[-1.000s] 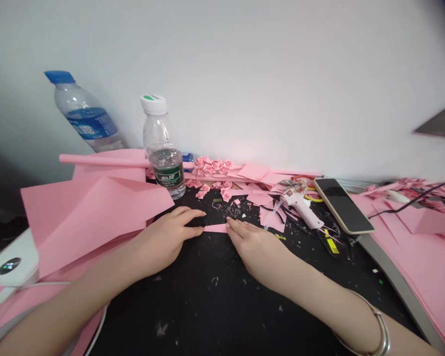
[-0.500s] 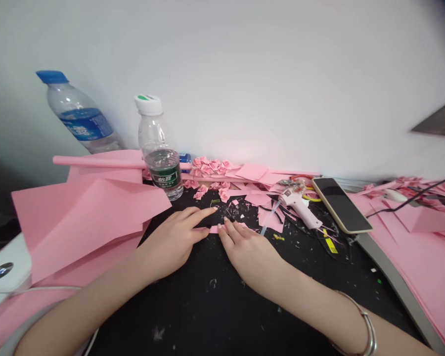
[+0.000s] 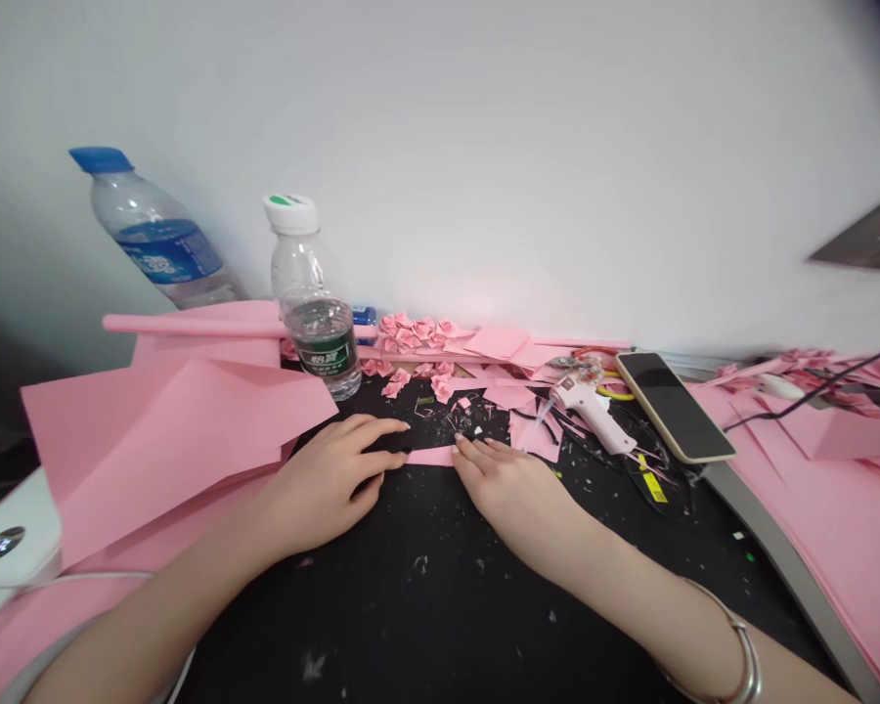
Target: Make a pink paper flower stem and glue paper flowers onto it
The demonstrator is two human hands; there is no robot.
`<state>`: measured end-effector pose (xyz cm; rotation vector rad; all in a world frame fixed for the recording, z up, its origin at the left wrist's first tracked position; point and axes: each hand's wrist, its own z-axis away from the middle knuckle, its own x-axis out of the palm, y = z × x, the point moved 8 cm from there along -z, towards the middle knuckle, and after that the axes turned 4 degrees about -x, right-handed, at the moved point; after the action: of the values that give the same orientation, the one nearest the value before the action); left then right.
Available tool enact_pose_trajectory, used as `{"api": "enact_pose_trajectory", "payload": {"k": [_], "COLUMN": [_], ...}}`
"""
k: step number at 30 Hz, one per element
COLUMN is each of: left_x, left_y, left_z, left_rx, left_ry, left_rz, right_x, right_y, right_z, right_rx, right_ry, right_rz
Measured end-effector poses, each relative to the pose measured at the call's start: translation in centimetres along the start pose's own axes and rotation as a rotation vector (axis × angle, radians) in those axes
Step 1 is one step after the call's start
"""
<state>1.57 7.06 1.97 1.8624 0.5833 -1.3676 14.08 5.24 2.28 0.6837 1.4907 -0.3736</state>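
Observation:
A narrow pink paper strip lies flat on the black tabletop between my hands. My left hand rests at its left end, fingers spread and stretched out, fingertips touching the paper there. On the right end lies my right hand, palm down with fingers extended over the strip and covering part of it. Neither hand is wrapped round anything. Just beyond the fingers are small dark and pink scraps and several folded pink paper roses.
A white glue gun and a phone lie to the right, near cables and pink sheets. On the left stand a half-full water bottle, a blue-capped bottle and a large creased pink sheet. The wall closes off the back.
My hands have moved apart along the paper strip, the left to the left and the right to the right. More of the strip's middle now shows between them.

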Motion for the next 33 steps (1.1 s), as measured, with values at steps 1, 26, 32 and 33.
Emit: {"api": "enact_pose_trajectory", "payload": {"k": [1, 26, 32, 33], "left_x": [-0.2, -0.4, -0.4, -0.4], "left_y": [-0.1, -2.2, -2.6, -2.6], "left_z": [0.1, 0.3, 0.4, 0.4], "left_rx": [0.007, -0.022, -0.065, -0.069], "left_ry": [0.007, 0.080, 0.079, 0.077], "left_rz": [0.013, 0.152, 0.216, 0.228], "right_x": [-0.1, 0.4, 0.2, 0.1], "right_y": [0.2, 2.6, 3.2, 3.3], "right_z": [0.1, 0.1, 0.2, 0.3], "right_rx": [-0.001, 0.088, 0.141, 0.145], "right_ry": [-0.008, 0.027, 0.039, 0.049], "right_rz": [-0.014, -0.187, -0.243, -0.253]}}
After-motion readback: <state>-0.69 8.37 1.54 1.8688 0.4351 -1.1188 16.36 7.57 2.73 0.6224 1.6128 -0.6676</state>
